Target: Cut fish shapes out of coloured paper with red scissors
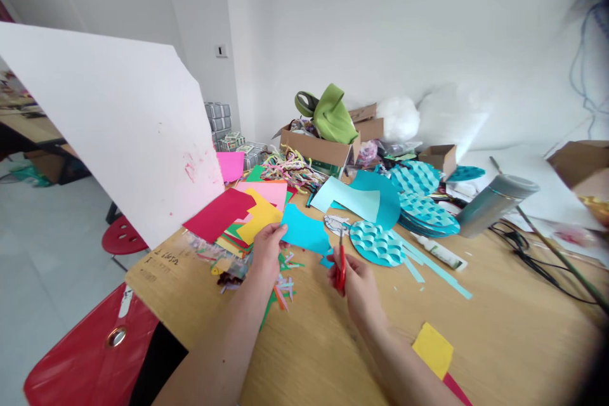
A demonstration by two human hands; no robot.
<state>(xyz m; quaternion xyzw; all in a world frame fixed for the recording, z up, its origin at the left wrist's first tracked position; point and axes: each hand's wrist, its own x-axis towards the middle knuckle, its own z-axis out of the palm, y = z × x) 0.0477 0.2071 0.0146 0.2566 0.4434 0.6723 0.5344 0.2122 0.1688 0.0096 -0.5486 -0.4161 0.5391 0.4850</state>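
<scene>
Bright blue paper sheet [306, 229], in the head view, sits between the two hands above the pale wooden table [499, 342]. I see the left hand [267, 247] pinching its left edge; the right hand [358, 276] has its fingers closed around red-handled scissors [340, 268], blades upward. I can't make out the black handwriting [164, 257] near the table's edge or the print on the white plastic bottle [440, 251]. Green fabric [333, 115] spills from an open brown cardboard box [316, 146].

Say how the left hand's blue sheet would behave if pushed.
The blue sheet looks thin, so probably light and easily creased. Gripped at one side by the left hand, it juts out nearly flat, suggesting some stiffness.
</scene>
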